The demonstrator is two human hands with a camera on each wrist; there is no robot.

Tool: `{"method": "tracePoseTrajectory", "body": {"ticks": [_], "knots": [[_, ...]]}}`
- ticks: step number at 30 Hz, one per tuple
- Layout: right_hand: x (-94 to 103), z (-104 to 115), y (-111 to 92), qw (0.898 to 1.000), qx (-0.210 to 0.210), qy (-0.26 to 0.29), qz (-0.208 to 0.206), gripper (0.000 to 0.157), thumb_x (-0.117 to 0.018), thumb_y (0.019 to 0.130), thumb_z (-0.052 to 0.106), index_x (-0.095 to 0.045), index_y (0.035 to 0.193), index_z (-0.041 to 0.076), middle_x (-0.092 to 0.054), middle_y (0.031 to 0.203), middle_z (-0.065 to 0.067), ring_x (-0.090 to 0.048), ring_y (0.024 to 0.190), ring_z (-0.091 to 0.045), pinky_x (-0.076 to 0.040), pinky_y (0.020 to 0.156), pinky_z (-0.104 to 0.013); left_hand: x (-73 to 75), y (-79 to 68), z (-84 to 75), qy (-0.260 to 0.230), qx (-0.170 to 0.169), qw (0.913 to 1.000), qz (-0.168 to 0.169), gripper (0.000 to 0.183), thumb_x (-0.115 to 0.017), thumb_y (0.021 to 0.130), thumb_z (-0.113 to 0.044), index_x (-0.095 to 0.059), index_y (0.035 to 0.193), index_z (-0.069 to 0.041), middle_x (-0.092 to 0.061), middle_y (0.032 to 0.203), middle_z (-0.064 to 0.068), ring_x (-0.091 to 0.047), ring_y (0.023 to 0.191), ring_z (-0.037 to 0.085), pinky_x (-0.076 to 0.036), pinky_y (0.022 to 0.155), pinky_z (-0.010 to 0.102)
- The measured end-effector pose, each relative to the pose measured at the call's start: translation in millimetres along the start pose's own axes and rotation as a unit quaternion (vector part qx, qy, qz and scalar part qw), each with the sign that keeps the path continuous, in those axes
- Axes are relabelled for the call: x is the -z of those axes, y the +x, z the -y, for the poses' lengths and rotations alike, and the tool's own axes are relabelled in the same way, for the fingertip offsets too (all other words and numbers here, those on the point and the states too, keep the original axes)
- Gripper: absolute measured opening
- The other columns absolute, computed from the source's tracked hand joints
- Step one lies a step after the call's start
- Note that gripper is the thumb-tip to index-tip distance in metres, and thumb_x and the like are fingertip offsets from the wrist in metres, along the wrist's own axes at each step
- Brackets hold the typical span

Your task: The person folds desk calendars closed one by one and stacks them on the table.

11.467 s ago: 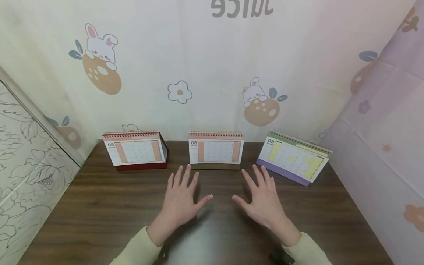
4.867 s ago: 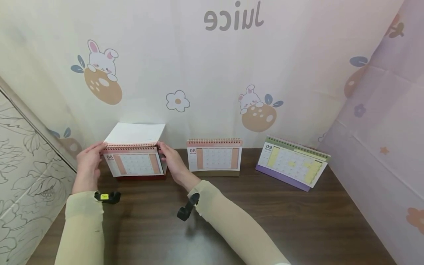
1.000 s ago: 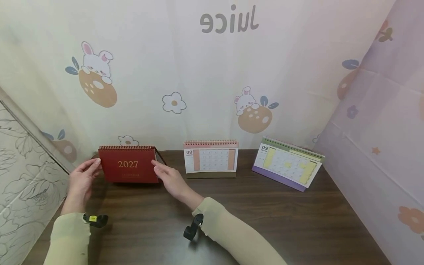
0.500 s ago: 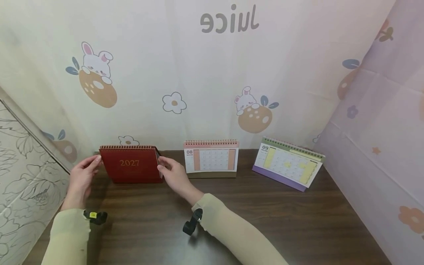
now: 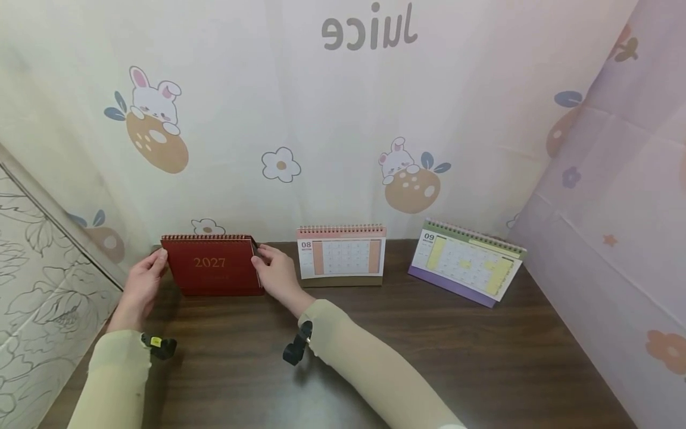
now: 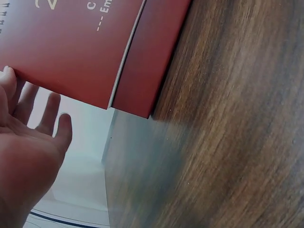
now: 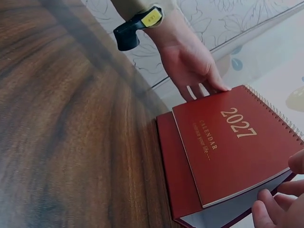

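A red desk calendar (image 5: 211, 279) with gold "2027" on its cover stands tented at the back left of the table. My left hand (image 5: 140, 286) holds its left side edge, thumb at the front and fingers behind. At the right side edge, my right hand (image 5: 281, 277) grips it near the upper part of the cover. The right wrist view shows the cover of the red calendar (image 7: 228, 156) lying over the stand, with the right-hand fingers (image 7: 273, 206) by its open side. In the left wrist view, the left hand (image 6: 28, 152) has its thumb at the cover's edge.
A pink-topped calendar (image 5: 343, 259) marked 08 stands at the back centre. To its right, a green-topped calendar (image 5: 466, 262) marked 09 stands angled on a purple base. Behind the wooden table (image 5: 375, 369) hangs a printed curtain (image 5: 332, 107).
The left calendar showed an 08 page; its pages were turned over the back, and the red cover now faces front. Both hands came from mid-table to its sides and lately shifted slightly.
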State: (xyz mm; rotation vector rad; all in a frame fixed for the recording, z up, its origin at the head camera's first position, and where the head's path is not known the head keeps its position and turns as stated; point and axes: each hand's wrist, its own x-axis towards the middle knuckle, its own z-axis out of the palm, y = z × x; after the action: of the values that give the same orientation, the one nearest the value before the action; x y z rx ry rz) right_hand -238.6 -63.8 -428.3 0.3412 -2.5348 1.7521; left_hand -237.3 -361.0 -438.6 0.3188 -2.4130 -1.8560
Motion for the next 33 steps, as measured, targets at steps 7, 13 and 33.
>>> {"method": "tracePoseTrajectory", "body": {"ticks": [7, 13, 33], "knots": [[-2.9, -2, 6, 0.999, -0.01, -0.034, -0.004, 0.024, -0.067, 0.097, 0.02, -0.075, 0.117, 0.009, -0.062, 0.135, 0.005, -0.055, 0.127, -0.016, -0.044, 0.103, -0.033, 0.5, -0.1, 4.9, 0.005, -0.018, 0.9997, -0.016, 0.075, -0.045, 0.1, -0.053, -0.034, 0.152, 0.001, -0.047, 0.148, -0.002, -0.034, 0.139, 0.014, -0.018, 0.119, 0.045], [-2.5, -3, 6, 0.999, -0.018, -0.035, -0.005, 0.02, -0.07, 0.095, 0.02, -0.078, 0.111, 0.011, -0.065, 0.129, 0.003, -0.059, 0.122, -0.015, -0.047, 0.099, -0.03, -3.2, 1.7, 3.4, -0.006, -0.002, 0.9991, -0.041, 0.069, -0.048, 0.099, -0.052, -0.044, 0.15, -0.006, -0.05, 0.144, -0.008, -0.033, 0.14, 0.014, -0.017, 0.119, 0.045], [9.0, 10, -14, 0.999, -0.046, 0.01, -0.006, 0.017, -0.072, 0.092, 0.017, -0.079, 0.106, 0.009, -0.068, 0.125, 0.002, -0.063, 0.115, -0.013, -0.051, 0.094, -0.029, -1.0, -25.2, -10.2, -0.119, -0.029, 0.9921, -0.028, 0.039, -0.062, 0.095, -0.038, -0.068, 0.129, -0.019, -0.063, 0.112, -0.019, -0.054, 0.113, -0.004, -0.036, 0.105, 0.019]]}}
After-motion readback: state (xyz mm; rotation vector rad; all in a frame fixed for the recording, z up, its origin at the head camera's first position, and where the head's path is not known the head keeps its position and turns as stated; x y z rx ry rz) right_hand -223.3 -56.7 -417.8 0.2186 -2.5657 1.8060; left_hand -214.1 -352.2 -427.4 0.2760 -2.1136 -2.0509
